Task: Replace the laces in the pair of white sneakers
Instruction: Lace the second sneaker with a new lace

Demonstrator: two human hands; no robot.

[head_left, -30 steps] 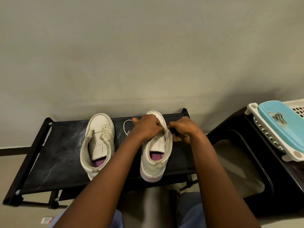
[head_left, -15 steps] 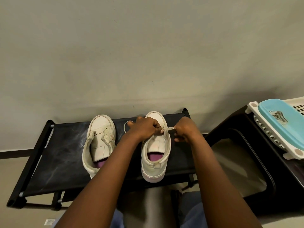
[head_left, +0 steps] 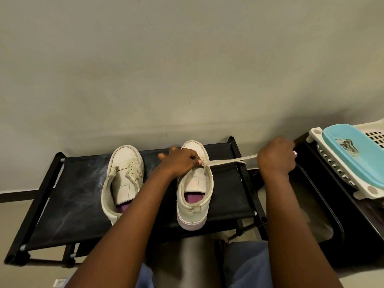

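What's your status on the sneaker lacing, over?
Left hand grips sneaker at its eyelets. Right hand holds lace taut, out sideways. Other sneaker unlaced alongside. Nothing blocking the lace.

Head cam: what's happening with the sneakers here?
A person works on the sneaker at the right of the black rack. The left hand grips its front at the eyelets; the right hand holds a lace stretched taut out to the right. The other sneaker stands beside it, eyelets seemingly empty.

rack point(head_left: 83, 194) bare beside left sneaker point(head_left: 124, 171) (basket point(head_left: 332, 169) crowds the right).
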